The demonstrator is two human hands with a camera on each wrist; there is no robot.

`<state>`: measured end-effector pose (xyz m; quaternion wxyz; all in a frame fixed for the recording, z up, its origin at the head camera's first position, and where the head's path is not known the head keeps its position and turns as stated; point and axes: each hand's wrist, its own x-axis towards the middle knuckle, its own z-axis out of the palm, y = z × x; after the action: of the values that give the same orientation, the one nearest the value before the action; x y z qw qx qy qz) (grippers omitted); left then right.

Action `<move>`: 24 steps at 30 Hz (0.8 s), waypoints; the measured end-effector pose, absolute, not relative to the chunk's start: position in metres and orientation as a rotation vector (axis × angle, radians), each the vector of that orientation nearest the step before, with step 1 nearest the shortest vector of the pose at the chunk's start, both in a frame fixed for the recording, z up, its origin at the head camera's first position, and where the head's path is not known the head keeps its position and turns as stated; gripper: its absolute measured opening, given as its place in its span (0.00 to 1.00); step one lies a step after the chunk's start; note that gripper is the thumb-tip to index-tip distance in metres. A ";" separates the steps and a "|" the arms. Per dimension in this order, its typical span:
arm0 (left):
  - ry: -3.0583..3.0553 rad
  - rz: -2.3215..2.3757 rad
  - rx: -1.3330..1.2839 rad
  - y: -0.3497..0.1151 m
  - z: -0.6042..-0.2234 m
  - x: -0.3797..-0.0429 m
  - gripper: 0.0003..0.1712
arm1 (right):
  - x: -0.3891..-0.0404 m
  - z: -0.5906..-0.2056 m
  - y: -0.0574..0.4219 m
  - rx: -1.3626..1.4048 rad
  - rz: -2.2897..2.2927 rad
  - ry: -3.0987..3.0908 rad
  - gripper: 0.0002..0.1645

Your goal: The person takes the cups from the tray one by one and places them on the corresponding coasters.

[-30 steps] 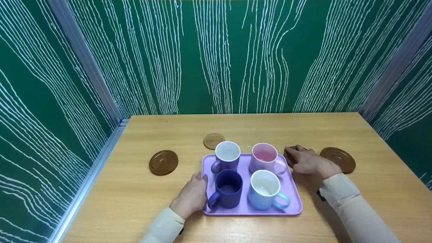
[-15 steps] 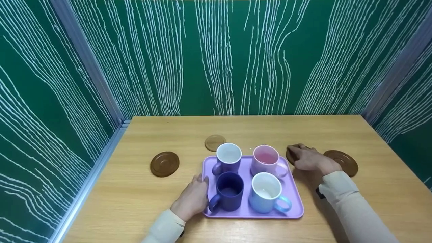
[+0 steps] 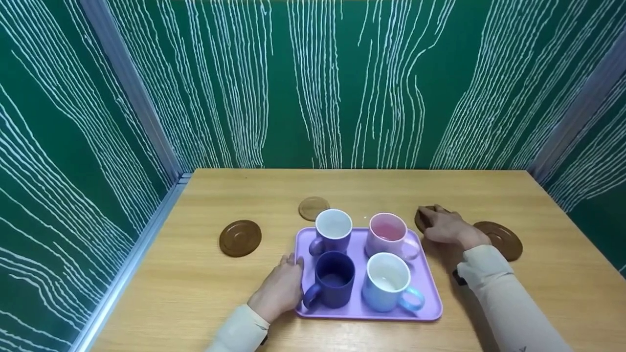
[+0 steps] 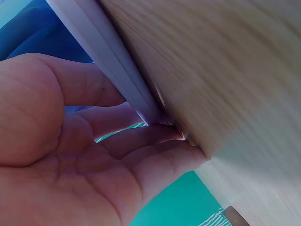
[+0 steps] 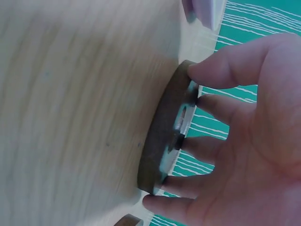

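Purple tray (image 3: 358, 247) against left hand (image 3: 279, 292), coaster (image 5: 162, 129) in right hand (image 3: 449, 228), sleeve mark (image 3: 522, 349) illegible

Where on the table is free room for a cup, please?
Bare table: the strip between the small coaster and green wall, and the patch between the left coaster and left sleeve. Crowded: the tray with four mugs; right of it, two coasters and the right hand.
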<state>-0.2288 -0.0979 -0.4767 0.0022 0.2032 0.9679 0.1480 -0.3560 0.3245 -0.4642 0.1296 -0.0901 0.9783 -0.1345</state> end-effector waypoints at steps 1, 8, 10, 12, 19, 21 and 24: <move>3.041 0.461 0.642 -0.098 -0.477 -0.228 0.31 | -0.357 -0.465 0.324 -0.276 -0.390 2.852 0.46; 3.070 0.475 0.663 -0.096 -0.475 -0.226 0.28 | -0.364 -0.467 0.327 -0.304 -0.388 2.893 0.44; 3.071 0.475 0.667 -0.096 -0.474 -0.226 0.28 | -0.365 -0.467 0.327 -0.293 -0.403 2.887 0.45; 3.064 0.474 0.657 -0.096 -0.475 -0.226 0.29 | -0.366 -0.467 0.327 -0.278 -0.421 2.874 0.46; 3.049 0.493 0.616 -0.097 -0.477 -0.227 0.30 | -0.373 -0.467 0.323 -0.242 -0.456 2.846 0.47; 3.047 0.498 0.615 -0.097 -0.477 -0.228 0.30 | -0.375 -0.467 0.322 -0.239 -0.462 2.845 0.47; 3.031 0.498 0.609 -0.095 -0.475 -0.228 0.31 | -0.378 -0.465 0.322 -0.214 -0.492 2.831 0.47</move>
<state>-0.2278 -0.0952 -0.4751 0.0052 0.1944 0.9679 0.1590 -0.3778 0.3217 -0.4655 0.1297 -0.0737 0.9742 -0.1692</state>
